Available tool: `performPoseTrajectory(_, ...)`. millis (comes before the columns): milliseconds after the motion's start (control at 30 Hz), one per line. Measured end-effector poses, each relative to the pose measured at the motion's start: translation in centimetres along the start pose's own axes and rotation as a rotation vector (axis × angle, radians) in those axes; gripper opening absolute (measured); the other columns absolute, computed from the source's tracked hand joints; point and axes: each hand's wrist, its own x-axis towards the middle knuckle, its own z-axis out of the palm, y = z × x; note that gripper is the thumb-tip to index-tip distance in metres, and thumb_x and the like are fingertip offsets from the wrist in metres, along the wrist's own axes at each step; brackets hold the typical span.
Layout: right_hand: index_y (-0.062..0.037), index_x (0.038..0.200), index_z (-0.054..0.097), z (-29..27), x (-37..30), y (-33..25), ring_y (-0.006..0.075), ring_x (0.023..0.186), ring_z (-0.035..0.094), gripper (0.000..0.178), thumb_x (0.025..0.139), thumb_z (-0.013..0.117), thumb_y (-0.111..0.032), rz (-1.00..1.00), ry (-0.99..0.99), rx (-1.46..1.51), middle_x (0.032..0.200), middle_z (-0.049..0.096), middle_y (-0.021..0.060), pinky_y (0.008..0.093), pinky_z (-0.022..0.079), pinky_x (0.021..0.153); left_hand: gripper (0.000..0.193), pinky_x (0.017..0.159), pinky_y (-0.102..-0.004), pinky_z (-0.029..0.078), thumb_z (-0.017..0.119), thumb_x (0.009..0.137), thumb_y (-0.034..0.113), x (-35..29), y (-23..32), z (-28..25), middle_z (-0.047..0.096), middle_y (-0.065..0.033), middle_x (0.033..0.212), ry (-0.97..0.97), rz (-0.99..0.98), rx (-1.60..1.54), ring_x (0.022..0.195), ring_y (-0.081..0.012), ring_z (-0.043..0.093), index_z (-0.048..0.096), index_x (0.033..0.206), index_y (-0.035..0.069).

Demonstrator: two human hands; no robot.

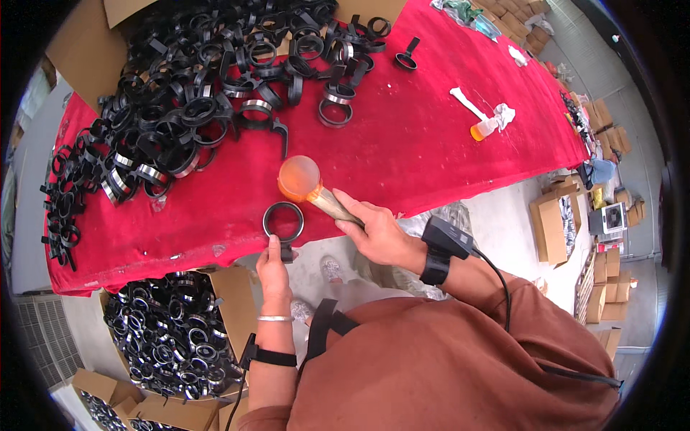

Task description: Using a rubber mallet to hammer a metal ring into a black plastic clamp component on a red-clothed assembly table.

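My left hand (272, 267) is closed on the short stem of a black ring-shaped part (283, 221), holding it at the near edge of the red-covered table (417, 172). The ring faces upward, and light metal shows along its inner side. In my right hand (381, 233) is a mallet (300, 179) with an orange, translucent round head; the fingers wrap its handle. The head hangs just beyond the ring, apart from it in the picture. A large heap of similar black rings (198, 111), some with silver bands, covers the table's left side.
A second orange-headed mallet (483, 129) with white wrapping lies on the table's right. One loose ring (406, 62) sits near the far edge. Below the table on the left stands a cardboard box (236, 305) full of rings. More boxes (550, 231) stand on the right-hand floor.
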Motion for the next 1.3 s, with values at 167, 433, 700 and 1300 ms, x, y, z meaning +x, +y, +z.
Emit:
performPoseTrajectory(167, -0.0158, 0.135, 0.038, -0.9, 2.0, -5.1, 0.0389, 0.071, 0.057, 0.053, 0.086, 0.057, -0.021, -0.252, 0.159, 0.198, 0.083, 0.055, 0.0188, 0.0422, 0.046, 0.062, 0.046, 0.074, -0.0295, 0.041, 0.052, 0.089, 0.044, 0.0, -0.7, -0.4, 0.065, -0.0101, 0.074, 0.015, -0.044, -0.063, 0.070, -0.0150, 0.056, 0.061, 0.083, 0.000)
performPoseTrajectory(433, -0.0100, 0.133, 0.039, 1.2, 3.9, -2.5, 0.0356, 0.075, 0.059, 0.052, 0.085, 0.059, -0.016, -0.097, -0.065, -0.072, 0.087, 0.057, 0.0193, 0.0400, 0.048, 0.065, 0.049, 0.083, -0.0307, 0.038, 0.052, 0.087, 0.049, 0.0, -0.6, 0.8, 0.066, -0.0103, 0.072, 0.048, -0.053, -0.071, 0.076, -0.0142, 0.056, 0.063, 0.084, 0.002)
performPoseTrajectory(700, -0.0096, 0.138, 0.031, 0.8, -4.3, 0.1, 0.0376, 0.085, 0.058, 0.057, 0.087, 0.055, -0.017, -0.237, 0.258, 0.023, 0.094, 0.056, 0.0204, 0.0392, 0.048, 0.073, 0.052, 0.085, -0.0326, 0.037, 0.050, 0.087, 0.053, -0.1, -0.3, 0.8, 0.065, -0.0085, 0.070, 0.024, -0.027, -0.024, 0.077, -0.0140, 0.055, 0.063, 0.082, 0.003)
performPoseTrajectory(1300, -0.0013, 0.124, 0.047, -0.7, -4.8, 1.9, 0.0052, 0.068, 0.053, 0.039, 0.088, 0.057, -0.015, 0.259, -0.018, 0.243, 0.077, 0.057, 0.0027, 0.0239, 0.045, 0.060, 0.027, 0.073, -0.0271, 0.041, 0.052, 0.091, 0.026, 0.2, -2.5, -2.7, 0.058, -0.0038, 0.077, -0.190, 0.322, 0.217, 0.075, -0.0116, 0.049, 0.056, 0.084, 0.000)
